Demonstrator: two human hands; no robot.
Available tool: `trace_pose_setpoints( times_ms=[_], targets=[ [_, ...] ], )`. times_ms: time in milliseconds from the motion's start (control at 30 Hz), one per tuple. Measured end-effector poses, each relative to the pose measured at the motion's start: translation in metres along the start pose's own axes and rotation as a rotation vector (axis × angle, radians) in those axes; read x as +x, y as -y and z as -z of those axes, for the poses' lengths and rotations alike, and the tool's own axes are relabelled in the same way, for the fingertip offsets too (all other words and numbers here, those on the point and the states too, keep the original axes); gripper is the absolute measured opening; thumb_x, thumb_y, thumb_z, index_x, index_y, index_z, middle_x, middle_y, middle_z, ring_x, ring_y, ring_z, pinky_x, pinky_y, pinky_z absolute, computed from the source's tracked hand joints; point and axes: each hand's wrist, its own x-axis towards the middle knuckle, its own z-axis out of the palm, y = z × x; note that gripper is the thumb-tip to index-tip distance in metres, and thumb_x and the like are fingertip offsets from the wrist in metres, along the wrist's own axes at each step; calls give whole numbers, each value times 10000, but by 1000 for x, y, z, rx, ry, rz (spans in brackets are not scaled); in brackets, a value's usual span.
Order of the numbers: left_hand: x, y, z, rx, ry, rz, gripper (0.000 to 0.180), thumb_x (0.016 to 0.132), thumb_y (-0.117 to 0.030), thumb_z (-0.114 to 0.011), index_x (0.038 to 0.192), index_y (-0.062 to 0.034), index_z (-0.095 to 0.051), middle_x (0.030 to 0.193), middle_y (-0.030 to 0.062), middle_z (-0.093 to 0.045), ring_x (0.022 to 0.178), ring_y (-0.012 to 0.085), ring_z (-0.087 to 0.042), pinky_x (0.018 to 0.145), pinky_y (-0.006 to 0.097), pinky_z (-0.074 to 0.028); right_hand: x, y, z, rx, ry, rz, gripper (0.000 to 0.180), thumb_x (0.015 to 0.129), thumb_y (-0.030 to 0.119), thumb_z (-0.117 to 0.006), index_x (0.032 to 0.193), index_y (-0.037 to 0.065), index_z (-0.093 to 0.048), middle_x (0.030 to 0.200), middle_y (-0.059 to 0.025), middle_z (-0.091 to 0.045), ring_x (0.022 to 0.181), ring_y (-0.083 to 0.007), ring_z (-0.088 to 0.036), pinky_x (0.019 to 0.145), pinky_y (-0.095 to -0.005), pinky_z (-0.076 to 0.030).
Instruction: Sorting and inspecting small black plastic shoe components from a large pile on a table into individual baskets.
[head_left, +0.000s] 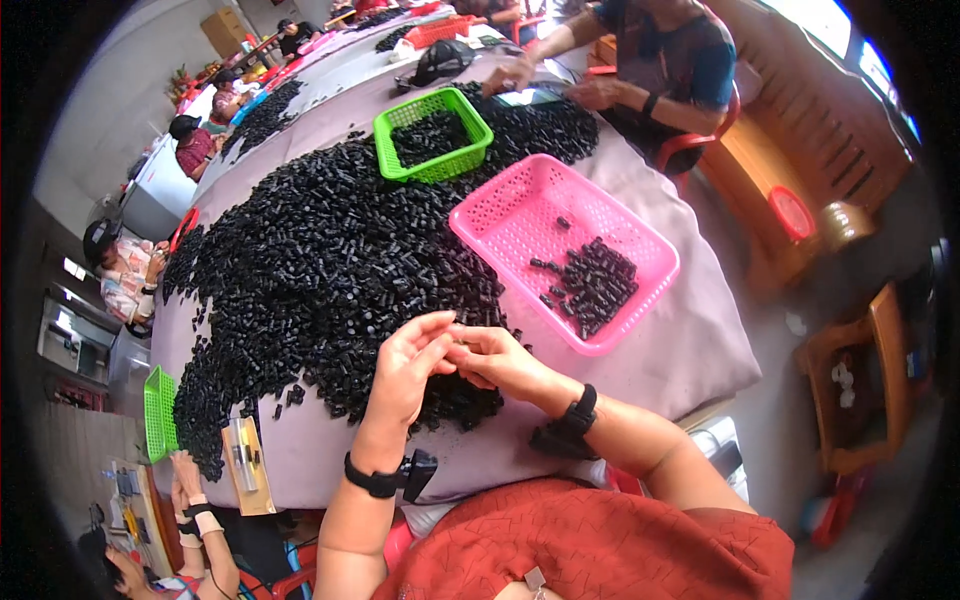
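My left hand (402, 368) and my right hand (508, 362) meet at the fingertips over the near edge of a large pile of small black cylindrical pieces (330, 250). Both are closed in a pinch, thumbs and forefingers together. Whatever lies between the fingers is hidden or too small to name. Just beyond my right hand stands a pink perforated plastic basket (512, 215). A cluster of the same black pieces (598, 280) lies in its near right part, with one piece apart from them.
A green basket (465, 160) holding black pieces sits on the pile farther back. Another green basket (160, 412) is at the left edge. A tan board with a metal strip (246, 465) lies nearby. A co-worker (665, 60) sits far right; others line the left side.
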Motion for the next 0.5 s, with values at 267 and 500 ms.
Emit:
trace_pose_setpoints(
  times_ms=[267,500],
  targets=[
    [-86,-69,-16,133,-80,-270,239,947,-109,-574,1148,18,-603,1036,98,-666,873,133,-640,744,245,-506,-4,-2,0,-108,-16,-53,122,968,192,-562,952,71,-563,686,43,-493,503,-25,-412,425,-192,-296],
    [-126,-156,-46,354,714,-1071,224,881,18,-527,1043,104,-656,1049,274,-633,821,326,-670,709,364,-565,-2,-5,-5,-142,-53,-81,192,950,186,-579,1082,48,-593,686,35,-498,509,-42,-440,417,-191,-324]
  ],
)
